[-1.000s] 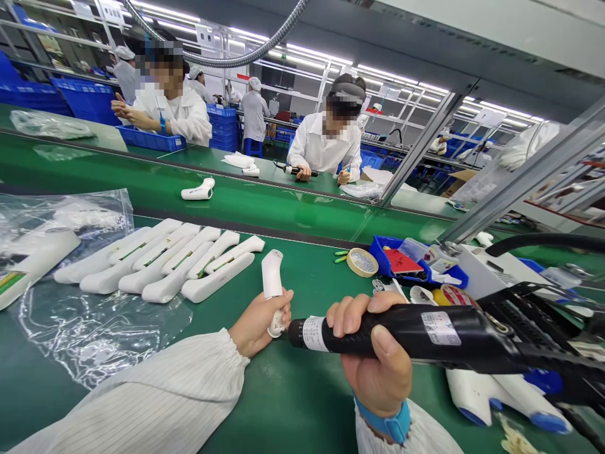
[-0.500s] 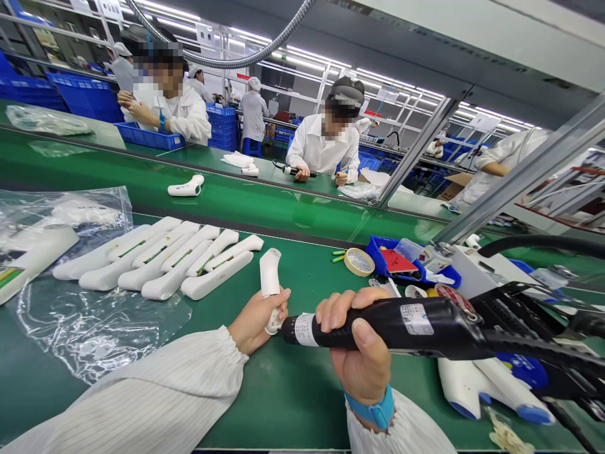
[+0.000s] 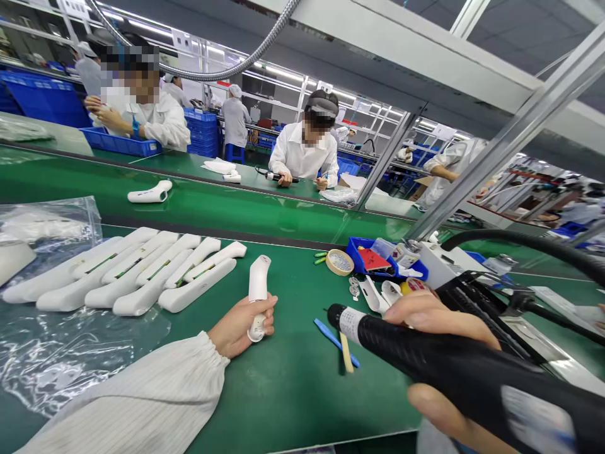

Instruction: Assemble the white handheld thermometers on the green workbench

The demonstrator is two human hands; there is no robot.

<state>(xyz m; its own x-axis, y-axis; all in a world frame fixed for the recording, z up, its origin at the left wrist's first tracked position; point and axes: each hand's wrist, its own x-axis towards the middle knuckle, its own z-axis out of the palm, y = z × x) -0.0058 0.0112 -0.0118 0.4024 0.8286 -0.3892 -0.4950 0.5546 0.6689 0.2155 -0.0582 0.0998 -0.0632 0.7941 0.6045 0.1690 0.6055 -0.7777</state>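
My left hand is wrapped round the lower part of an angled white plastic device, which stands roughly upright over the green bench. In my right hand is a black electric screwdriver, its tip pointing left and apart from the device. Below that tip, a blue plastic stick and a cream-coloured stick lie crossed on the bench. White open housing parts lie just beyond the screwdriver. Left of my left hand, several white housings rest in a row, some with green strips inside.
A round dish of small metal parts sits beside a blue bin. Clear plastic bags cover the left side. Another white device lies on the green belt. Two co-workers sit across it. A metal post rises at right.
My right hand has pulled the screwdriver right and towards me, away from the device in my left hand. The view has shifted right, and the crossed sticks now show.
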